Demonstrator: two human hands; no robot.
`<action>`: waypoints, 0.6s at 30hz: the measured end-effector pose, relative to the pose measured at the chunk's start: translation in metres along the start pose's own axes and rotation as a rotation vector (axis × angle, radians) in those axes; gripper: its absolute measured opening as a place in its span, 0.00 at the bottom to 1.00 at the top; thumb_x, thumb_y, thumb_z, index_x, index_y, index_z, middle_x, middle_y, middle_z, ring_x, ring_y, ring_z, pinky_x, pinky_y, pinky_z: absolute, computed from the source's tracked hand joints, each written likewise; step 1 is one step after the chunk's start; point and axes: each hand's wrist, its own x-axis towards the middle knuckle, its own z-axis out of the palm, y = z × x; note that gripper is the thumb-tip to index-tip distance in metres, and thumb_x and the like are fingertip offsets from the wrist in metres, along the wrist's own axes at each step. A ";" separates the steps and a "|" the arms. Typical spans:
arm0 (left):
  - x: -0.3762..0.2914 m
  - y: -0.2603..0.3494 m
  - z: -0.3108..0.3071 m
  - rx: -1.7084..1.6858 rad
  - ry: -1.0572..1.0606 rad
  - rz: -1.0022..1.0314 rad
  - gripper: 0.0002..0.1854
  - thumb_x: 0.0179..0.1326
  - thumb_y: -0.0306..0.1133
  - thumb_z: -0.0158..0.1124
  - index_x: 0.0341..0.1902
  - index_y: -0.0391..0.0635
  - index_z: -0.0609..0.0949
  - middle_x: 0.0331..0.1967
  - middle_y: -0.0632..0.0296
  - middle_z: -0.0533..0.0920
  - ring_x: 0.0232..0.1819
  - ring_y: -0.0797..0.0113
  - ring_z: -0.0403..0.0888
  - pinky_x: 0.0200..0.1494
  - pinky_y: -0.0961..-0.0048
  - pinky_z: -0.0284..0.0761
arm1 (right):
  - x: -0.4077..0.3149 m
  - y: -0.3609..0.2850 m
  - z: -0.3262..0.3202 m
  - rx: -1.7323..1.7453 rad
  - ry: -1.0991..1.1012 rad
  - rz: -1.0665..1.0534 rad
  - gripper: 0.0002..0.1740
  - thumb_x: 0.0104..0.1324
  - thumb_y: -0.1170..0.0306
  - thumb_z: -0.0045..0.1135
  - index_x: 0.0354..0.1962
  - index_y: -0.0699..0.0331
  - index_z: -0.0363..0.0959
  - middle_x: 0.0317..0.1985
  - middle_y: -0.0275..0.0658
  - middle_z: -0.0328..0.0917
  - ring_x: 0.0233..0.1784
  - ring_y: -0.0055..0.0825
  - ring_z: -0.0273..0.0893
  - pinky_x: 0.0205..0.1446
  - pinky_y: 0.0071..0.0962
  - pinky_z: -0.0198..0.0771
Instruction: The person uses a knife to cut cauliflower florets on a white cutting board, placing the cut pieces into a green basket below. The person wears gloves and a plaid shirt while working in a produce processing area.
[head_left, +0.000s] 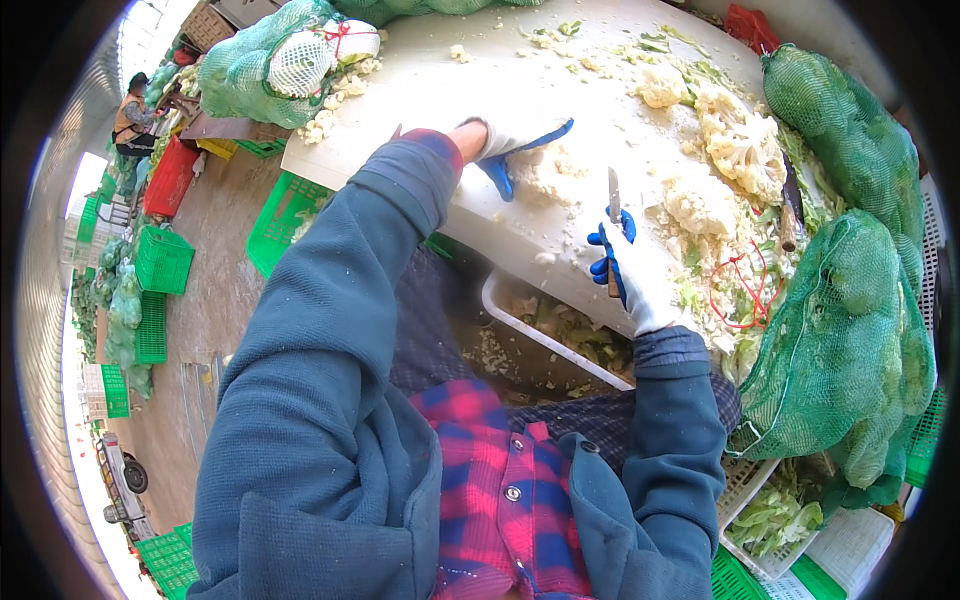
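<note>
My left hand (517, 146), in a white glove with blue coating, is held over the white tabletop (465, 97) with thumb and fingers spread and nothing in it. Just beside it lies a heap of cauliflower crumbs (551, 176). My right hand (634, 262), gloved the same way, grips a small knife (614, 196) whose blade points away from me. To the right of the knife sits a cauliflower piece (699, 204). Larger cauliflower florets (742, 142) lie farther back, among leaf scraps and crumbs.
Green mesh sacks of cauliflower (832, 337) lean at the right, another (247, 75) at the far left. A wooden-handled tool (789, 225) and red ties (757, 304) lie among scraps. Below the table edge is a white bin (555, 337) of trimmings. A person (137, 116) sits far left.
</note>
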 end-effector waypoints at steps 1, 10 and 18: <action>-0.007 0.001 0.002 -0.072 0.004 0.002 0.42 0.62 0.65 0.52 0.68 0.42 0.73 0.63 0.49 0.77 0.63 0.60 0.76 0.65 0.66 0.71 | -0.006 -0.002 0.002 -0.024 0.014 0.009 0.25 0.73 0.52 0.53 0.56 0.63 0.68 0.36 0.34 0.79 0.20 0.16 0.71 0.24 0.19 0.68; -0.026 -0.027 0.043 -0.488 0.103 0.066 0.30 0.76 0.55 0.45 0.69 0.46 0.73 0.64 0.55 0.78 0.64 0.65 0.74 0.66 0.70 0.70 | -0.021 -0.010 0.037 -0.613 0.189 -0.519 0.20 0.72 0.63 0.54 0.57 0.65 0.72 0.44 0.48 0.79 0.41 0.36 0.77 0.47 0.38 0.71; -0.008 -0.066 0.070 -0.267 0.282 0.208 0.36 0.70 0.60 0.53 0.72 0.48 0.71 0.65 0.54 0.77 0.66 0.59 0.73 0.65 0.68 0.70 | -0.054 -0.012 0.027 -1.141 0.145 -0.759 0.21 0.70 0.67 0.53 0.57 0.68 0.72 0.60 0.58 0.71 0.61 0.57 0.71 0.65 0.51 0.66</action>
